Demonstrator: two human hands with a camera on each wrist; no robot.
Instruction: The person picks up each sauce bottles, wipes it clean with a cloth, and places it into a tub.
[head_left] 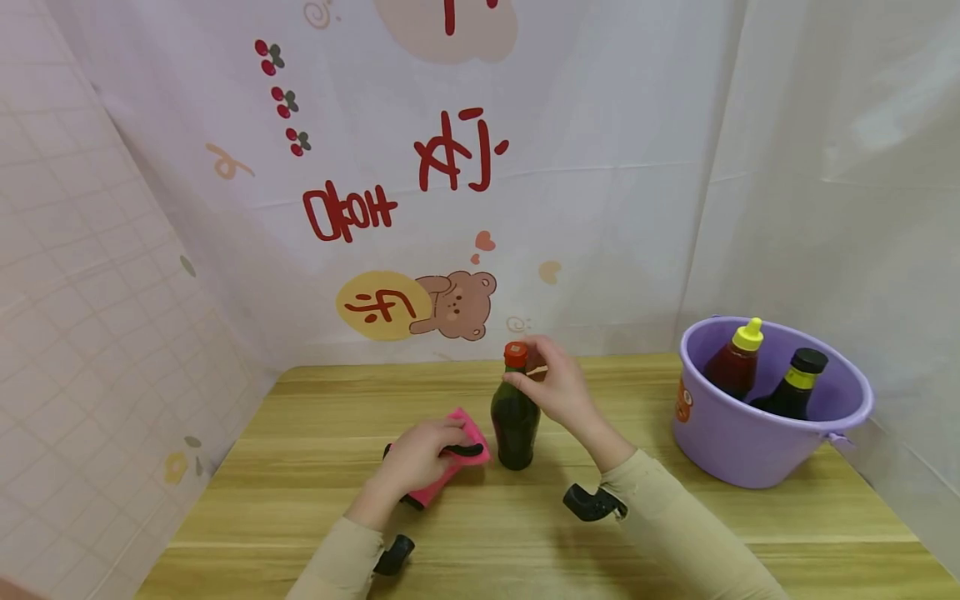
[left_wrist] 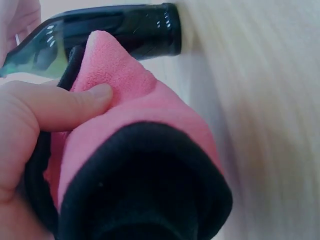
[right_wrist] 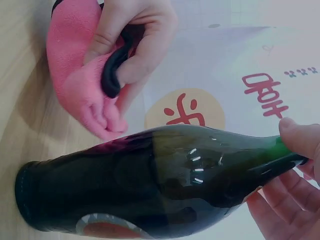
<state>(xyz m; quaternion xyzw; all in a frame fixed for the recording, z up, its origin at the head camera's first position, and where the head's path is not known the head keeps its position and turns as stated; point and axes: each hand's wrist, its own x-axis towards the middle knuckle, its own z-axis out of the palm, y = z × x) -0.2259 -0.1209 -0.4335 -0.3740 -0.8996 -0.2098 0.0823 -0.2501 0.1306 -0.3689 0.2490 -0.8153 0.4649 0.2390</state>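
Observation:
A dark green glass bottle (head_left: 515, 421) with a red cap (head_left: 515, 353) stands upright on the wooden table, filled with dark liquid. My right hand (head_left: 558, 387) holds it by the neck, thumb on one side and fingers on the other. Just left of the bottle, my left hand (head_left: 423, 457) grips a folded pink cloth (left_wrist: 130, 95) with black edging. In the left wrist view the thumb presses on the cloth, and the bottle lies behind it. The right wrist view shows a bunched end of the cloth (right_wrist: 85, 75) close beside the bottle's body.
To the right stands a purple bucket (head_left: 738, 442) holding a yellow-capped sauce bottle (head_left: 733, 367) and a black-capped dark bottle (head_left: 791, 392). A printed curtain (head_left: 600, 208) hangs along the table's back edge. Black wrist mounts (head_left: 592, 503) sit at both sleeves.

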